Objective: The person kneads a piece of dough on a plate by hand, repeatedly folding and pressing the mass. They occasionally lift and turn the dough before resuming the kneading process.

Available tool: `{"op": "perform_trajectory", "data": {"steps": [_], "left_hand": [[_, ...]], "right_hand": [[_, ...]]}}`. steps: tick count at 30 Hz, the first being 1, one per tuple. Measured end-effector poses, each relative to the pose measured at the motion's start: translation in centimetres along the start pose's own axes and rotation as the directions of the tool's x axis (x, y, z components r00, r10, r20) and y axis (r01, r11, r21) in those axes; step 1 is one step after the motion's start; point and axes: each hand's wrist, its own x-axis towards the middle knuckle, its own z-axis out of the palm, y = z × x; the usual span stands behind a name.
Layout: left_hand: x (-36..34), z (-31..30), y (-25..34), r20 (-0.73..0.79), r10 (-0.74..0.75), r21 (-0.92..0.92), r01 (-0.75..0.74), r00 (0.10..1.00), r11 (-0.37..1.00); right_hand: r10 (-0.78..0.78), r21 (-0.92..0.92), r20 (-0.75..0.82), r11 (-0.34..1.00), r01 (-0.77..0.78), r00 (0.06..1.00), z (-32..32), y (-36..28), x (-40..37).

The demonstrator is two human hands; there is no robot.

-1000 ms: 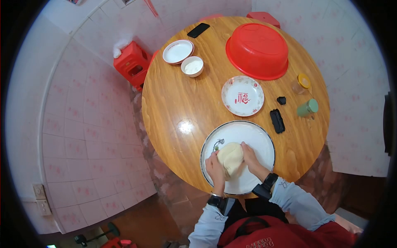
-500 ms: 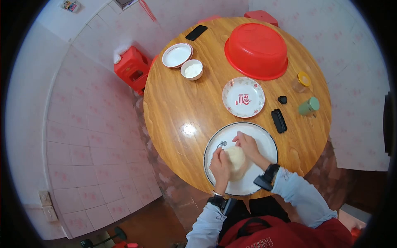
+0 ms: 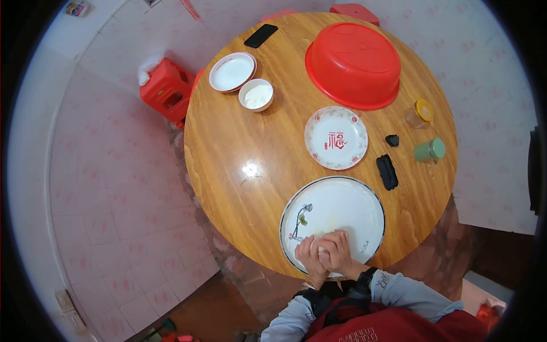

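Observation:
A large white round tray [image 3: 342, 199] with a dark rim and a painted plant design lies at the near edge of the table. At its near side, my left hand [image 3: 311, 257] and my right hand [image 3: 337, 252] press close together with curled fingers on the ball of dough [image 3: 323, 248]. Both hands cover most of the dough, and only a little pale surface shows between them. Dark bands sit on both wrists.
Beyond the tray is a patterned plate [image 3: 336, 154], then an upturned red basin [image 3: 353, 65]. Black objects [image 3: 387, 172], a green-lidded jar [image 3: 429, 150] and a yellow-lidded jar [image 3: 420, 113] stand right. A bowl of white powder [image 3: 256, 96], stacked plates [image 3: 232, 71] and a phone [image 3: 261, 35] are far left.
My hands have moved from around the dough's far side to its top, closer to me and together. The dough is now mostly covered, and more of the tray shows. The view has shifted slightly.

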Motion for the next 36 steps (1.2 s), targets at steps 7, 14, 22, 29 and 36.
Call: {"op": "perform_trajectory", "data": {"steps": [7, 14, 22, 29, 36], "left_hand": [[6.8, 1.0, 0.5, 0.146, -0.090, 0.118, 0.073, 0.985, 0.990], [10.4, 1.9, -0.9, 0.196, -0.086, 0.133, 0.061, 0.977, 0.989], [11.8, 1.2, -0.9, 0.251, -0.366, -0.044, 0.389, 0.896, 0.920], [5.4, -2.1, 2.4, -0.124, -0.228, -0.342, 0.174, 0.966, 0.924], [0.2, -2.3, 4.6, -0.083, -0.154, -0.111, 0.144, 0.985, 0.983]], "right_hand": [[0.180, -0.011, 0.017, 0.984, -0.180, 0.984, 2.1, 5.2, 3.4], [0.257, 0.108, 0.023, 0.960, -0.258, 0.966, 3.0, 7.5, 5.4], [0.593, 0.153, 0.229, 0.761, -0.631, 0.772, 3.9, 8.2, 6.4], [0.587, 0.326, 0.412, 0.619, -0.714, 0.697, -1.0, 4.1, 5.9], [0.239, 0.016, 0.132, 0.970, -0.243, 0.962, -3.3, -3.6, 1.7]]}}
